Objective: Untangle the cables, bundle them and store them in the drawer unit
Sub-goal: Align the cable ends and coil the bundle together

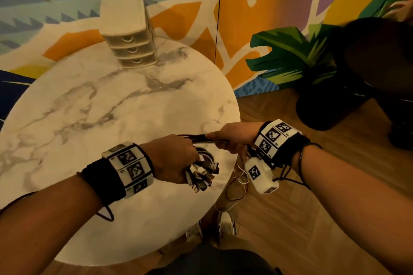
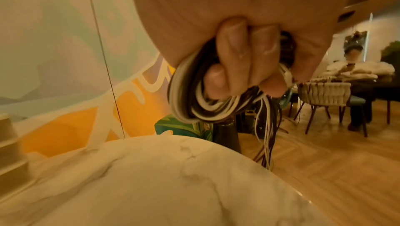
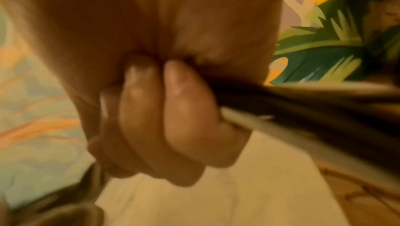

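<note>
My left hand (image 1: 176, 158) grips a coiled bundle of black and white cables (image 1: 202, 172) above the table's near right edge, with several USB plugs sticking out below the fist. In the left wrist view the fingers (image 2: 233, 62) curl round the cable loops (image 2: 188, 96), and loose ends hang down. My right hand (image 1: 232, 138) grips the stretched run of cables (image 1: 199, 137) that leads from the bundle; in the right wrist view the fist (image 3: 168, 118) closes on dark and white strands (image 3: 303, 109). The beige drawer unit (image 1: 128, 35) stands at the table's far edge, all drawers shut.
The round marble table (image 1: 93, 118) is bare apart from the drawer unit. A dark plant pot (image 1: 330, 105) stands on the wooden floor at right. A painted wall runs behind. Chairs and a seated person (image 2: 355, 79) show far off in the left wrist view.
</note>
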Action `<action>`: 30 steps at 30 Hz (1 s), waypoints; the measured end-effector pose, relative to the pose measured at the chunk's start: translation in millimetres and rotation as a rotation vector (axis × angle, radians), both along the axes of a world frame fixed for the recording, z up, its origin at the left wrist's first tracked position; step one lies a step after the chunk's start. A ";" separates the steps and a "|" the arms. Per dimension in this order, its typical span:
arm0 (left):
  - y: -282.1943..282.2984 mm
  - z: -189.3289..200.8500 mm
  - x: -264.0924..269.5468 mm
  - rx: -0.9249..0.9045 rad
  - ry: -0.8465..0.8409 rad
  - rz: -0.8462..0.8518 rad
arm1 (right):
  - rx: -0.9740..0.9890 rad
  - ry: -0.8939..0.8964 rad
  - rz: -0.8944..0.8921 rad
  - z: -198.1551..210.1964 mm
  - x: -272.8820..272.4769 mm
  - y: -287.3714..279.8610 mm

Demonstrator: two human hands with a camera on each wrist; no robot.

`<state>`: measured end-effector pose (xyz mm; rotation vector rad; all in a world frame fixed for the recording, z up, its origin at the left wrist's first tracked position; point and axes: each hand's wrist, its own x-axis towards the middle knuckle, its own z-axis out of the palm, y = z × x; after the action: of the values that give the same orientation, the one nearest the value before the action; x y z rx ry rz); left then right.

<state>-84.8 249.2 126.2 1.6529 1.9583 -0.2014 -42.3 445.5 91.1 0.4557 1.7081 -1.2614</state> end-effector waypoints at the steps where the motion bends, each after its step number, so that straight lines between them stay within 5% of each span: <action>1: 2.5 -1.4 -0.4 0.041 0.022 -0.024 | -0.001 0.012 -0.036 3.2 -2.2 -2.2; 6: 0.9 7.9 -20.0 0.252 0.122 0.101 | -0.049 0.128 -0.257 13.7 -9.2 -9.9; 9: -8.5 9.8 -17.6 0.376 0.082 0.070 | -0.062 0.131 -0.243 16.9 -10.1 -5.4; 20: -12.8 -3.6 -21.2 0.416 0.179 0.248 | -0.141 0.255 -0.305 27.7 -6.2 -14.6; 27: 1.6 -6.4 -12.0 0.545 0.266 0.572 | -0.416 0.351 -0.548 27.5 1.9 -13.8; 30: 9.4 -6.3 -11.1 0.681 0.157 0.798 | -0.578 0.368 -0.599 25.6 9.9 -12.9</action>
<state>-96.0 258.6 119.8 1.0571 2.8316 0.7255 -32.4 432.6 116.8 0.4103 1.4297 -2.3047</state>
